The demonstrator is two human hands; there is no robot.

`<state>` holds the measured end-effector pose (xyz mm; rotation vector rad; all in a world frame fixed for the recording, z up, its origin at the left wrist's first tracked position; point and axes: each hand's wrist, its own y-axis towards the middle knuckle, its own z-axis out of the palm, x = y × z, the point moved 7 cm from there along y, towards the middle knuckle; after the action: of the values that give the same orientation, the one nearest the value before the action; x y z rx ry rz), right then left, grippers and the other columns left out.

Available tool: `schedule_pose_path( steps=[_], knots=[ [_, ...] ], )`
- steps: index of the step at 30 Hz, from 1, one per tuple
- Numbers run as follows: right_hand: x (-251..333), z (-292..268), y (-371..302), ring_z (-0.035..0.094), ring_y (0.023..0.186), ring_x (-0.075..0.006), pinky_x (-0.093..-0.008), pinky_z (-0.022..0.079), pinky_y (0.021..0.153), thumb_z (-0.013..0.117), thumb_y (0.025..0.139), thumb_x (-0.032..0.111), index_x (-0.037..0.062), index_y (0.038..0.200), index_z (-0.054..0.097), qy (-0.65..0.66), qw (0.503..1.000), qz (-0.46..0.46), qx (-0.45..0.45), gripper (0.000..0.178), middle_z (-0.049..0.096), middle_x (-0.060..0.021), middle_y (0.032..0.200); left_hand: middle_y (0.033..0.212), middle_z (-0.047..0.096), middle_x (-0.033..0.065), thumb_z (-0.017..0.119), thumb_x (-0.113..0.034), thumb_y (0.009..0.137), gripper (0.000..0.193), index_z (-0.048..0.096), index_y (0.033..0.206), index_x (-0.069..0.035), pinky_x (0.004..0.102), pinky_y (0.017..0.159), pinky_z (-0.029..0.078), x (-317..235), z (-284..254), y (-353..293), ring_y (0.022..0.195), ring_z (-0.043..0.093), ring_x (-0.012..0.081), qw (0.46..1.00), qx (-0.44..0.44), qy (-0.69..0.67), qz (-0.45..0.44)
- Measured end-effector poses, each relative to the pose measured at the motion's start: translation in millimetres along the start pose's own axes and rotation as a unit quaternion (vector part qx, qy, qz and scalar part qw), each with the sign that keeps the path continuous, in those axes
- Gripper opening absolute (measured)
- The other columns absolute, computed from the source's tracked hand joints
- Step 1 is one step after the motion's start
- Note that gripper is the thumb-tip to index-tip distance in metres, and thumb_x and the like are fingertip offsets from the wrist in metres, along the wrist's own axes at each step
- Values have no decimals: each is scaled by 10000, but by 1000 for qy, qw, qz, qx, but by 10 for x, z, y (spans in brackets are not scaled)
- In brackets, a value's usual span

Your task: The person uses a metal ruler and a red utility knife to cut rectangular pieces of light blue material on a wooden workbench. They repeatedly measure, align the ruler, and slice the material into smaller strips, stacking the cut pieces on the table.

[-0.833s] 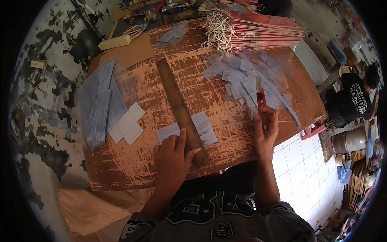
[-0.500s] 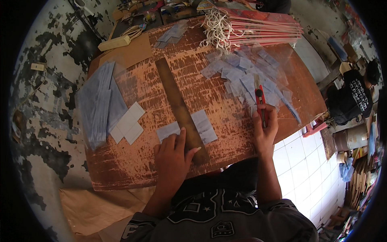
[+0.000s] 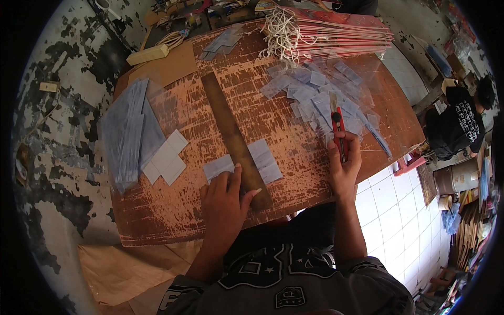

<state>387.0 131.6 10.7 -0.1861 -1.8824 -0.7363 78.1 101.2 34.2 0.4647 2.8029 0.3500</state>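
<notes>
Lower centre, the left hand (image 3: 222, 198), thumb and forefinger spread, presses a long flat brown bar (image 3: 224, 118) across pale grey sheeting (image 3: 266, 160), likely steadying both; centre right, the right hand (image 3: 344, 167) pinches a red-and-black cutter (image 3: 337, 121).

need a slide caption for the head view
Left hand rests on a brownish straightedge lying across pale sheeting, while the right hand holds a red utility knife.

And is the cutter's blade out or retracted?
Out: the blade shows as a strip beyond the red cutter in the right hand.
</notes>
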Motion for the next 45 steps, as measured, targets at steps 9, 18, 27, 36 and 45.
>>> schedule_pose_path(
  steps=[9,18,27,36,45],
  knots=[
    [78,5,5,596,835,-126,-295,491,789,706,1041,103,67,1256,641,-16,1000,3,4,227,663,-51,937,1259,656,159,806,-452,977,712,641,1531,-36,481,977,469,28,31,-16,1146,642,342,1000,-22,-7,10],
    [-52,-19,-14,595,902,-102,-266,490,855,746,1048,120,42,1290,648,53,997,-53,6,273,667,-21,987,1270,646,137,754,-606,955,820,628,1558,-66,491,1032,447,36,99,-44,1172,638,312,1000,-3,-7,0],
    [19,-3,-47,579,898,-69,-242,481,846,838,1022,126,49,1210,678,49,998,-39,-15,258,660,4,995,1299,625,97,742,-663,921,867,621,1583,-115,487,1056,423,27,89,-77,1197,621,271,1000,-4,8,0],
    [34,-47,-76,542,813,-48,-232,455,769,828,1057,238,71,1062,691,38,998,-46,-36,216,646,36,909,1272,609,67,766,-665,893,857,642,1577,-164,482,1047,416,13,112,-76,1192,620,247,1000,5,20,-4],
    [31,-54,-64,536,797,-45,-228,438,749,795,1081,242,71,1066,694,31,998,-39,-32,199,638,36,882,1283,598,65,758,-650,899,836,635,1590,-197,491,1045,399,-2,136,-81,1221,610,247,999,26,29,-14]
  ],
)
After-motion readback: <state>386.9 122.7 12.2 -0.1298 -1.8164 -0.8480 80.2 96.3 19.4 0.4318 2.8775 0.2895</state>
